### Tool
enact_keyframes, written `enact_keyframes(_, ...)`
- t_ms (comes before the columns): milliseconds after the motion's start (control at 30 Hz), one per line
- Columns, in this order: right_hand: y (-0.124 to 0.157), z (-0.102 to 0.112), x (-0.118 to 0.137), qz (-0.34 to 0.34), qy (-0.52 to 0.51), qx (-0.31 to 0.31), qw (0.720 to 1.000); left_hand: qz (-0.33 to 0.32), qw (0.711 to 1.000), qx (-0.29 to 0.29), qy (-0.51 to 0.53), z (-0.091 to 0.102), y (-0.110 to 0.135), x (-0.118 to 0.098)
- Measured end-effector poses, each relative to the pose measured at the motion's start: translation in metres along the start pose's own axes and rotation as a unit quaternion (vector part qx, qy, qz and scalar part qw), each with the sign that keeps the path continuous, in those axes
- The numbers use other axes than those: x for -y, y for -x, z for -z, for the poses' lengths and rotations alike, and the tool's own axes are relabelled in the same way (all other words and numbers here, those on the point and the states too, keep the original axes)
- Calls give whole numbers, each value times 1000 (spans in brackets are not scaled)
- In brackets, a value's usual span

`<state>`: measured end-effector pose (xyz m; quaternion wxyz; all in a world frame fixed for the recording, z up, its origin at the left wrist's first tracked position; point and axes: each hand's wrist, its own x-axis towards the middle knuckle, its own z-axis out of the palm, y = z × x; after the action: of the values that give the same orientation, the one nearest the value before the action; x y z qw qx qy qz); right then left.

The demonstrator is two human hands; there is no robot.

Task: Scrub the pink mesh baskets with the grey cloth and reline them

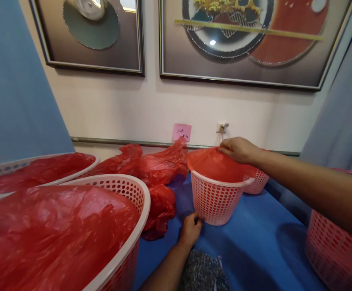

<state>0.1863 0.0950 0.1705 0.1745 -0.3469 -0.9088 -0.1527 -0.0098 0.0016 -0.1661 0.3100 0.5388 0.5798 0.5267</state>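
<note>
A pale perforated plastic basket [215, 202] stands upright on the blue tabletop, with a red plastic bag [208, 163] spread over its mouth and hanging past the rim. At the top of that bag, my right hand [238, 149] pinches the film between thumb and fingers. Low down at the basket's left foot is my left hand [190, 231], its fingers curled and the tips close to or touching the basket's base. Whatever those fingers might hold is hidden. Crumpled red bags [159, 202] lie just left of the basket.
A large basket [144, 198] with red film fills the front left, and another basket [94, 161] sits behind it. More baskets stand behind [257, 182] and at right [336, 246]. Dark speckled fabric [204, 270] is at the front. A wall with a socket [221, 128] bounds the blue table [255, 234].
</note>
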Motion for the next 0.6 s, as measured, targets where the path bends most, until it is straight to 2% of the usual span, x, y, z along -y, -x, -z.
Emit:
enact_keyframes(67, -15, 10, -5, -95, 42, -64, 992, -1, 1000, -2, 3, 0, 0, 0)
enact_keyframes(167, -35, 24, -21, -196, 76, -145, 967, 0, 1000, -8, 6, -1, 0, 0)
enact_keyframes(300, -56, 46, -52, -319, -27, -271, 908, -6, 1000, -26, 8, -2, -1, 0)
enact_keyframes(367, -62, 58, -61, -334, -108, -358, 865, -14, 999, -42, 8, 0, 0, -2)
enact_keyframes(433, -61, 70, -57, -288, -235, -447, 814, -21, 998, -61, 8, 2, 0, -5)
enact_keyframes(500, -49, 80, -38, -205, -406, -518, 724, -26, 996, -82, 9, 3, 2, -11)
enact_keyframes(567, -22, 87, -7, -131, -540, -549, 624, -40, 993, -106, 16, 5, 4, -18)
enact_keyframes(600, -3, 87, 12, -98, -582, -551, 590, -58, 991, -120, 19, 5, 6, -22)
